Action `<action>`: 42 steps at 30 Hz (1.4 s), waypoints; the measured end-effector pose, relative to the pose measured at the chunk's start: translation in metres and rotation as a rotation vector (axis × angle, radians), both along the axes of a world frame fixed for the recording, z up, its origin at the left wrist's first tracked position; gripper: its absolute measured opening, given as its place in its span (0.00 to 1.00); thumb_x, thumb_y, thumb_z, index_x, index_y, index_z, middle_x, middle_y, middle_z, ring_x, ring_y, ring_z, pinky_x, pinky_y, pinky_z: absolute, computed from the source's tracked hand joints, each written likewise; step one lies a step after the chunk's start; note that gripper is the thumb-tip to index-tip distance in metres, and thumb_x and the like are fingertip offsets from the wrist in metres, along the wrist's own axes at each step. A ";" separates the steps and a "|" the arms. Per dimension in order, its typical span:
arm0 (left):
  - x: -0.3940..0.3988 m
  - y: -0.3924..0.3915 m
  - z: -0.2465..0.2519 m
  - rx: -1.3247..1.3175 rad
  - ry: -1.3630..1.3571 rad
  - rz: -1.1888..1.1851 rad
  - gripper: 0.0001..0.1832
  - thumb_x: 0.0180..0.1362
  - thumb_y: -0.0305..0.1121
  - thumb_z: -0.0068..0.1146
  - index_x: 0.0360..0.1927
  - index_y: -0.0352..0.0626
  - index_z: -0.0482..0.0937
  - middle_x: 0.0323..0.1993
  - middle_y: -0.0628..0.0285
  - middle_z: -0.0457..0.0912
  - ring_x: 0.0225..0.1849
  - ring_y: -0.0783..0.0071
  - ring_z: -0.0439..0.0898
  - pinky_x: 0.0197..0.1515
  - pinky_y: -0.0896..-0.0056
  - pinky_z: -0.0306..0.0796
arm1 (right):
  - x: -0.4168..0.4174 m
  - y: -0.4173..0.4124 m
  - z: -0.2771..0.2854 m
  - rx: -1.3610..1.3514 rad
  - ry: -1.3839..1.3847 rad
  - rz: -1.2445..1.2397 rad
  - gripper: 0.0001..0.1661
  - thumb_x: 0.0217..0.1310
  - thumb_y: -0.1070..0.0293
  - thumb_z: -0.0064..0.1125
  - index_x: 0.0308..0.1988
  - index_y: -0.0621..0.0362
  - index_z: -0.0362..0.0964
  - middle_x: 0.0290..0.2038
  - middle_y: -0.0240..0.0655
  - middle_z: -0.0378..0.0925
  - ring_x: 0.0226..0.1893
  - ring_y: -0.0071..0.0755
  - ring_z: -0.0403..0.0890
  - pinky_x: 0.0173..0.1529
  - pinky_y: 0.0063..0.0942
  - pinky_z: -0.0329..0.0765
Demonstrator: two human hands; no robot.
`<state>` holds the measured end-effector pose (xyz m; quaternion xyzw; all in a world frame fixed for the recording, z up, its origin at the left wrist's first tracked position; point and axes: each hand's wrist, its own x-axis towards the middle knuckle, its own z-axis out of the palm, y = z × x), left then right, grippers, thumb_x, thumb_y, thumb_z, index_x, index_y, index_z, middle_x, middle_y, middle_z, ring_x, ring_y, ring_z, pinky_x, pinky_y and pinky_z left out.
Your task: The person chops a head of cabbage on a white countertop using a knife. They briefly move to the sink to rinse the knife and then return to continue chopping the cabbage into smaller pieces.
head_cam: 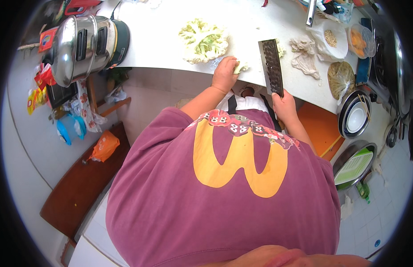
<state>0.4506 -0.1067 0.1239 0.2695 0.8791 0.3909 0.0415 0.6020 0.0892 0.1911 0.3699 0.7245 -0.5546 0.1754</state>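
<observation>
My left hand (225, 74) is at the front edge of the white countertop (153, 40), its fingers closed on a small cauliflower floret (241, 67). Just beyond it lies a large cut head of cauliflower (204, 41), its pale green stems facing up. In my right hand (285, 106) is the handle of a cleaver (272, 65). Its broad, dark, mottled blade points away from me over the counter's edge. Another bit of cauliflower (280, 47) shows behind the blade, partly hidden by it.
A stacked metal steamer (83, 46) stands at the left. To the right are a crumpled cloth (305, 56), a lined bowl of peanut-like pieces (330, 38), a tub of orange food (358, 41) and a tied plastic bag (341, 80). Nested bowls (356, 119) and a green basket (355, 168) sit nearer me.
</observation>
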 end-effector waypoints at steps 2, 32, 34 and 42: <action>0.001 0.004 0.013 0.006 -0.251 0.053 0.15 0.45 0.27 0.68 0.36 0.43 0.75 0.37 0.60 0.78 0.34 0.67 0.79 0.36 0.67 0.73 | 0.004 0.000 -0.003 0.037 0.034 0.019 0.16 0.58 0.63 0.51 0.37 0.66 0.74 0.21 0.45 0.74 0.22 0.40 0.76 0.32 0.34 0.73; -0.037 0.021 -0.027 -0.364 -0.591 0.172 0.13 0.53 0.33 0.51 0.19 0.39 0.81 0.17 0.57 0.82 0.22 0.67 0.83 0.32 0.67 0.76 | -0.037 -0.028 0.054 0.351 -0.145 0.518 0.19 0.58 0.65 0.46 0.46 0.60 0.75 0.34 0.54 0.79 0.38 0.59 0.80 0.46 0.49 0.75; -0.040 0.020 -0.035 -0.402 -0.559 0.147 0.13 0.53 0.34 0.51 0.19 0.40 0.82 0.17 0.58 0.83 0.22 0.68 0.82 0.33 0.67 0.76 | -0.041 -0.026 0.050 0.344 -0.155 0.540 0.18 0.58 0.66 0.46 0.45 0.62 0.75 0.35 0.55 0.79 0.39 0.59 0.80 0.46 0.49 0.75; -0.053 0.026 -0.007 -0.428 -0.769 0.075 0.16 0.52 0.38 0.55 0.22 0.33 0.82 0.17 0.53 0.82 0.28 0.58 0.84 0.40 0.63 0.77 | -0.055 -0.032 0.044 0.329 -0.208 0.572 0.16 0.59 0.66 0.45 0.41 0.65 0.74 0.35 0.55 0.79 0.41 0.58 0.80 0.46 0.48 0.75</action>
